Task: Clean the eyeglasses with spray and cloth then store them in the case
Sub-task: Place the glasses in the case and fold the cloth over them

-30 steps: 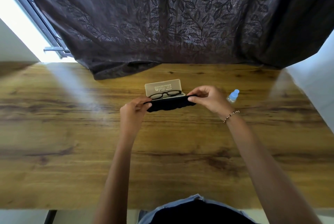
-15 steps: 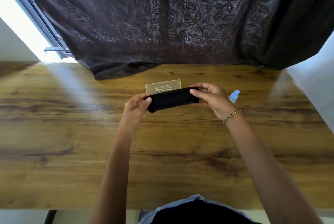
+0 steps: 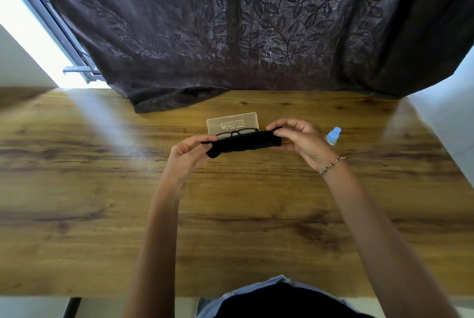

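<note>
A black cloth [image 3: 245, 143], folded into a long strip, is stretched between my two hands just above the table. My left hand [image 3: 186, 154] pinches its left end and my right hand [image 3: 300, 141] pinches its right end. Right behind the cloth stands the beige glasses case [image 3: 232, 122] with its lid open and upright. The black-framed eyeglasses [image 3: 237, 132] lie in the case; only their top rims show over the cloth. A small pale blue spray bottle [image 3: 333, 136] lies on the table to the right of my right hand.
The wooden table [image 3: 102, 202] stretches wide to both sides and toward me. A dark leaf-patterned curtain [image 3: 230, 35] hangs behind and drapes onto the table's far edge. A bright window strip [image 3: 38, 43] is at the far left.
The cloth rose and hid the glasses half a second ago; now it sits a little lower and the top rims of the glasses show again. Both hands kept their hold.
</note>
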The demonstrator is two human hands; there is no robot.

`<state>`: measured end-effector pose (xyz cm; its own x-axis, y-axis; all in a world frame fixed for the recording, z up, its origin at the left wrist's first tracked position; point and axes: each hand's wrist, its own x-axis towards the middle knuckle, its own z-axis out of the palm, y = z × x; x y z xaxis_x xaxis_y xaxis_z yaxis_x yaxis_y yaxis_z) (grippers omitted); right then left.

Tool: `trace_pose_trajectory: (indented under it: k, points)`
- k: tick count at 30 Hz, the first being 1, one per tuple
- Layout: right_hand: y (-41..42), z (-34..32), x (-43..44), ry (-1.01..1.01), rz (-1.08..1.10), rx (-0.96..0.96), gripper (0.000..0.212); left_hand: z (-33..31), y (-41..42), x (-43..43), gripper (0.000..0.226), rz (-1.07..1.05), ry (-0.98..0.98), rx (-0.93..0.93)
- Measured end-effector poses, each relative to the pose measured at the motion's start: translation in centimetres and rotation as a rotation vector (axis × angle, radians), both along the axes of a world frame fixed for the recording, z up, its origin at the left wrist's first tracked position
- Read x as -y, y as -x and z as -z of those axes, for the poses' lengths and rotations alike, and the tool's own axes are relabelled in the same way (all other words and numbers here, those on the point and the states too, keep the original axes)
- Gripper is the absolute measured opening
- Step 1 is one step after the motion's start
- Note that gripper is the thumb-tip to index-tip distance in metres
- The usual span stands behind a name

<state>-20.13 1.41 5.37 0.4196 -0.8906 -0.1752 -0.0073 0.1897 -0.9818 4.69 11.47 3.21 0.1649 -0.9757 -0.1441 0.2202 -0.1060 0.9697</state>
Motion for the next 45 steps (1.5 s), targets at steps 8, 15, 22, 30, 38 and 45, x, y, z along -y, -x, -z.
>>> trace_pose_trajectory:
  k: [8, 15, 22, 30, 38, 45]
  points:
    - [0.2, -0.2, 0.1, -0.001, -0.020, -0.018, 0.012, 0.3, -0.2, 0.1, 0.025, -0.017, 0.000, -0.042]
    - [-0.3, -0.6, 0.2, 0.034, 0.113, -0.016, 0.022, 1.7, 0.5, -0.2, 0.026, 0.043, -0.106, -0.081]
    - [-1.0, -2.4, 0.3, 0.185, 0.035, -0.140, 0.031, 2.0, 2.9, -0.3, 0.028, 0.138, -0.138, 0.255]
    - [-1.6, -4.2, -0.3, 0.301, -0.139, -0.268, 0.021, -2.5, 6.5, 2.8, 0.040, 0.133, 0.190, 0.283]
    - [-1.1, -4.1, -0.2, 0.352, -0.051, -0.264, 0.016, -2.5, 6.5, 3.3, 0.013, -0.007, 0.179, 0.217]
    - [-1.5, -3.7, -0.4, 0.360, -0.066, -0.166, 0.013, -3.0, 5.8, 3.2, 0.011, 0.033, 0.227, 0.213]
